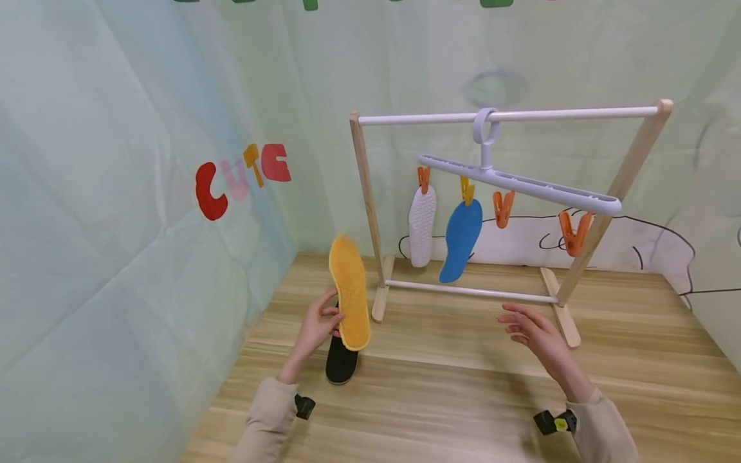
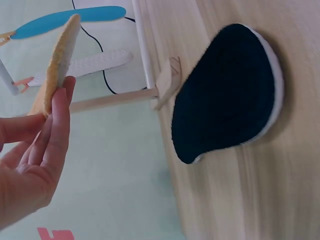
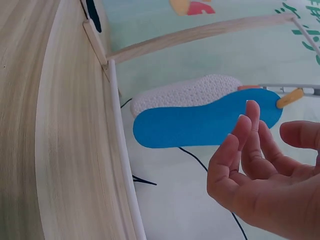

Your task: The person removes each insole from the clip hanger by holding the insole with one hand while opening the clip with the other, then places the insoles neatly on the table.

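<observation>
My left hand [image 1: 321,319] pinches a yellow insole [image 1: 350,292] by its edge, thumb on one face and fingers behind, above the table. Below it a black insole [image 1: 341,363] lies on the wood; the left wrist view shows its dark face and pale rim. My right hand [image 1: 534,331] hovers in front of the rack with loosely bent fingers and nothing in them. From a lilac hanger [image 1: 521,183] hang a white textured insole [image 1: 422,226] in an orange clip and a blue insole [image 1: 461,241] in a yellow clip [image 1: 467,190]. Two orange clips [image 1: 503,209] farther right hold nothing.
The hanger hooks over the white top bar [image 1: 417,119] of a wooden rack and tilts down to the right. The rack's feet [image 1: 560,307] stand on the wood-grain table [image 1: 440,399]. Printed cloth [image 1: 116,193] closes off the left side and back.
</observation>
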A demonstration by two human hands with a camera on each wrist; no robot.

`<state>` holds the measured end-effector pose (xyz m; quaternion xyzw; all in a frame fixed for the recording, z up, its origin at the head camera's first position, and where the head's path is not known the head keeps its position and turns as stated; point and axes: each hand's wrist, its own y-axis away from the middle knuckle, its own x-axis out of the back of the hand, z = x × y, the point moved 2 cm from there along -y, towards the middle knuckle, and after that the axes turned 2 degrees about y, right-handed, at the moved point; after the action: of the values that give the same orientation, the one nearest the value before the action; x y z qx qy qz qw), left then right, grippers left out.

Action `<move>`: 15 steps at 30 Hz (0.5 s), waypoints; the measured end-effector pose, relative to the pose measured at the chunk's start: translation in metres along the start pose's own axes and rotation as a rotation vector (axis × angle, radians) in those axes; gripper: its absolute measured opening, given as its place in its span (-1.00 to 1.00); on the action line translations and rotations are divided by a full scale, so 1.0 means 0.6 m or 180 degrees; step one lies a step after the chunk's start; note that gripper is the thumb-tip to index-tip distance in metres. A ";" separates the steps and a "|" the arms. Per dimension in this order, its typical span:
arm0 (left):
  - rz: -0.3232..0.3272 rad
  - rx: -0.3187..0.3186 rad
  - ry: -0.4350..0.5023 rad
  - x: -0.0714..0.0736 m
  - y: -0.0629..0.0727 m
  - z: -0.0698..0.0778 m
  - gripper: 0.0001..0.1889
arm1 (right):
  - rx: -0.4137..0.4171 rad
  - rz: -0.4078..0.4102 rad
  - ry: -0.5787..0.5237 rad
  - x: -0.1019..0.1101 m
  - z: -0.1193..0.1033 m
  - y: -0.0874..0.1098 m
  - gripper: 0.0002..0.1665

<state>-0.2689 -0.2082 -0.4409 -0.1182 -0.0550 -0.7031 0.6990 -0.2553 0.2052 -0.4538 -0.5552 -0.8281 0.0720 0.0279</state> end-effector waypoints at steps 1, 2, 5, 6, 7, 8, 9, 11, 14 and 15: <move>0.0017 0.0022 -0.0017 0.002 0.000 -0.003 -0.43 | 0.0026 0.0000 -0.0067 0.001 0.000 0.003 -0.63; 0.0033 0.0050 -0.0018 0.005 -0.001 -0.005 -0.44 | 0.0052 -0.0005 -0.0125 0.002 0.000 0.006 -0.62; 0.0085 0.0136 -0.0040 0.010 -0.002 -0.011 -0.44 | 0.0053 0.0017 -0.0225 0.004 0.001 0.015 -0.61; 0.0098 0.0167 -0.0054 0.011 -0.003 -0.012 -0.44 | 0.0047 0.0021 -0.0247 0.005 0.002 0.017 -0.61; 0.0103 0.0205 -0.0059 0.012 -0.004 -0.014 -0.44 | 0.0039 0.0026 -0.0260 0.006 0.002 0.020 -0.61; 0.0100 0.0244 -0.0059 0.013 -0.004 -0.015 -0.43 | 0.0032 0.0018 -0.0290 0.006 0.004 0.023 -0.61; 0.0089 0.0275 -0.0073 0.014 -0.005 -0.016 -0.43 | 0.0029 0.0012 -0.0320 0.007 0.005 0.025 -0.61; 0.0057 0.0350 -0.0078 0.014 -0.005 -0.016 -0.43 | 0.0033 -0.0027 -0.0414 0.008 0.007 0.030 -0.60; 0.0000 0.0431 -0.0105 0.015 -0.006 -0.018 -0.43 | 0.0045 -0.0072 -0.0528 0.010 0.012 0.035 -0.57; -0.0021 0.0450 -0.0131 0.016 -0.007 -0.019 -0.43 | 0.0057 -0.0078 -0.0565 0.011 0.013 0.037 -0.57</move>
<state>-0.2738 -0.2201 -0.4494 -0.0827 -0.1193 -0.6972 0.7021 -0.2385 0.2190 -0.4653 -0.5362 -0.8334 0.1280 -0.0398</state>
